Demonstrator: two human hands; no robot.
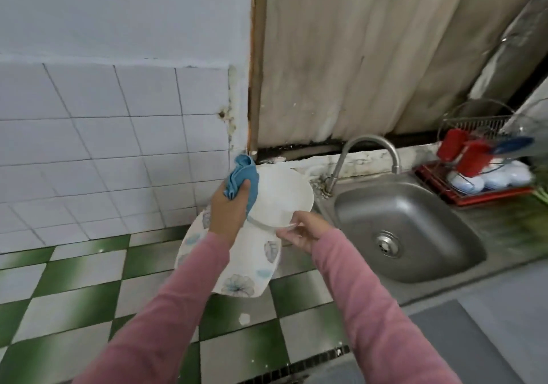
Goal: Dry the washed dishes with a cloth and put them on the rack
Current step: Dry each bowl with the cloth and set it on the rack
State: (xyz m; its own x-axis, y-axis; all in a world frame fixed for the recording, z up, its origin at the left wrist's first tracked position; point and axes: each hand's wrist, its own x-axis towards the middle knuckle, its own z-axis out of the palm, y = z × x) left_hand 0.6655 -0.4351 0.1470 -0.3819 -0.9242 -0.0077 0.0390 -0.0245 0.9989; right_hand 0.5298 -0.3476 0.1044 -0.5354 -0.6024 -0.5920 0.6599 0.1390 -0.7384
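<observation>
At the far right edge, blurred and cut off, a dish rack [472, 122] with red cups [462, 152] and pale bowls [489, 178]. Over the checked counter [74, 294] left of the sink [415, 205], clenches a bunched blue cloth [243, 176] in the left hand [229, 210] against the tilted white plate [283, 195], pinches its near rim with the right hand [304, 232], half covers a flower-patterned plate [247, 268] below.
</observation>
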